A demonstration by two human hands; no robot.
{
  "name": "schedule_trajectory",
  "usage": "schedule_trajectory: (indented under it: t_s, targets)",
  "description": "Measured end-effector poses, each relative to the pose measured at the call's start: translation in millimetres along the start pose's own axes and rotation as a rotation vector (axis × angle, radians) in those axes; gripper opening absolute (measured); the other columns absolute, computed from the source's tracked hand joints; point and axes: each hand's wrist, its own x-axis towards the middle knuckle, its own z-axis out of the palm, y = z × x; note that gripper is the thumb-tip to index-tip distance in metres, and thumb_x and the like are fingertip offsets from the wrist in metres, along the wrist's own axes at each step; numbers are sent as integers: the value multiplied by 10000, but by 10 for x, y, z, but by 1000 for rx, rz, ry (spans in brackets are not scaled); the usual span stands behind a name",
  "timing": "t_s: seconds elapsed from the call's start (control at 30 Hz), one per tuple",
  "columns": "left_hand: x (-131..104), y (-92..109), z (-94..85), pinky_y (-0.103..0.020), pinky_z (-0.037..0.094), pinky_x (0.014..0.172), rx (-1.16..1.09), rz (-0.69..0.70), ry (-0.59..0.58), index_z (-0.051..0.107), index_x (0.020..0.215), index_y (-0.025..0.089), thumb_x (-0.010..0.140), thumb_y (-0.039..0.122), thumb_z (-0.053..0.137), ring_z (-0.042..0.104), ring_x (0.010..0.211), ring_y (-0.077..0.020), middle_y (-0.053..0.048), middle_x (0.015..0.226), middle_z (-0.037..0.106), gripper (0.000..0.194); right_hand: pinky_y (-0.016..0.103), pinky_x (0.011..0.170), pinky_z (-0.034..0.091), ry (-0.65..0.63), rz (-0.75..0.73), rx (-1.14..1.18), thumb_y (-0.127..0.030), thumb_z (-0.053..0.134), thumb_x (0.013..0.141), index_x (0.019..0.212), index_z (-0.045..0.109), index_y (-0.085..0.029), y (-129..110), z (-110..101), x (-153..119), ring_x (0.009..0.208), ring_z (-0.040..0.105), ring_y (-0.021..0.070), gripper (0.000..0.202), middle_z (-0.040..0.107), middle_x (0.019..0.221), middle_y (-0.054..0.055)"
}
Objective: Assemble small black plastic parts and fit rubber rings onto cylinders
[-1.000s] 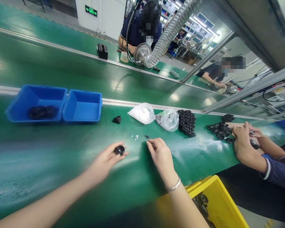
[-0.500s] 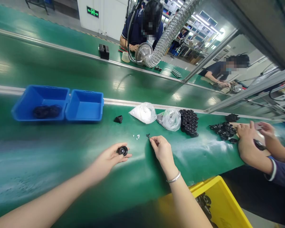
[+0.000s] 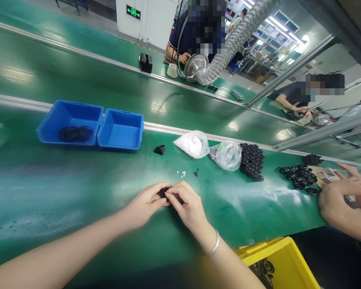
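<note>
My left hand (image 3: 149, 202) is closed round a small round black part (image 3: 164, 193), held just over the green work surface. Fingertips of my right hand (image 3: 185, 202) are pinched together at the face of that part; whatever they hold is hidden or too small to name. Beyond my hands lie a few tiny white pieces (image 3: 183, 174) and several tiny black pieces (image 3: 196, 173). A lone black part (image 3: 159, 149) sits farther back, and a clear bag of white pieces (image 3: 194, 144) lies to its right.
Two blue bins (image 3: 120, 128) stand at the back left, black cord-like items in the left one. A second plastic bag (image 3: 228, 154) touches a stack of black parts (image 3: 252, 160). A yellow crate (image 3: 291, 257) is at lower right. A co-worker's hands (image 3: 339, 196) work at far right.
My right hand has left the tiny black pieces and come left to the round black part in my left hand. The view has shifted somewhat.
</note>
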Motion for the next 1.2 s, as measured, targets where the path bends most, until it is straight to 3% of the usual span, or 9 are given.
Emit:
schedule_trajectory:
  t_s: [0.13, 0.4, 0.6, 0.67, 0.77, 0.83, 0.9, 1.03, 1.2]
  targets:
    - [6, -18, -29, -455, 441, 998, 74, -2, -4, 468, 1284, 147, 838, 265, 584, 587, 1107, -262, -130, 1257, 570, 476, 279, 718, 514, -19, -51, -45, -178, 521, 928, 958, 627, -212, 20, -6, -33, 799, 588, 152, 115, 577, 864, 41]
    - [0, 8, -38, -436, 447, 970, 85, -11, 16, 474, 1284, 154, 841, 213, 543, 585, 1087, -253, -115, 1179, 593, 451, 361, 840, 537, -122, -217, -305, -98, 471, 917, 1317, 488, -187, 58, 9, -211, 984, 579, 218, 411, 568, 1050, 116]
    - [-5, 24, -54, -454, 432, 989, 132, -13, 29, 476, 1283, 172, 858, 210, 523, 582, 1106, -263, -117, 1217, 590, 430, 372, 798, 543, -182, -200, -367, -118, 479, 911, 1327, 479, -172, 23, 19, -187, 963, 585, 232, 420, 583, 1027, 121]
    - [-11, 35, -46, -453, 430, 996, 130, -2, 22, 485, 1270, 179, 855, 216, 535, 576, 1126, -267, -113, 1227, 589, 420, 353, 773, 543, -146, -198, -297, -113, 479, 905, 1311, 492, -192, 21, 1, -181, 949, 593, 221, 414, 587, 1023, 110]
    - [-19, 61, -9, -438, 433, 1005, 86, 40, -11, 508, 1233, 182, 846, 233, 568, 579, 1140, -267, -104, 1224, 591, 395, 311, 693, 537, 25, -175, -170, -81, 485, 885, 1300, 493, -210, 48, -33, -200, 824, 597, 179, 434, 592, 972, 87]
    - [-20, 82, 26, -431, 460, 981, 38, 54, -17, 528, 1197, 173, 855, 259, 565, 613, 1095, -262, -105, 1208, 592, 354, 301, 636, 523, 136, -157, -148, -70, 498, 872, 1283, 500, -218, 69, -51, -220, 728, 572, 160, 437, 589, 915, 69]
    - [-20, 102, 58, -425, 497, 936, 17, 44, 10, 549, 1158, 161, 872, 284, 540, 647, 1028, -252, -108, 1181, 598, 312, 298, 603, 513, 169, -145, -150, -75, 501, 868, 1276, 496, -226, 76, -61, -233, 677, 548, 153, 435, 577, 873, 53]
    - [-19, 112, 75, -394, 521, 896, 67, 49, 46, 592, 1082, 156, 876, 289, 513, 649, 989, -231, -92, 1096, 642, 257, 313, 607, 522, 15, -140, -190, -136, 496, 872, 1341, 413, -204, 32, -59, -223, 704, 564, 167, 480, 576, 894, 61]
    - [-39, 74, 61, -373, 487, 947, 232, 66, 89, 567, 1138, 186, 855, 256, 496, 619, 1062, -229, -84, 1123, 662, 300, 356, 722, 534, -144, -303, -431, -224, 502, 909, 1362, 375, -150, -48, -8, -205, 890, 610, 225, 476, 617, 1017, 115]
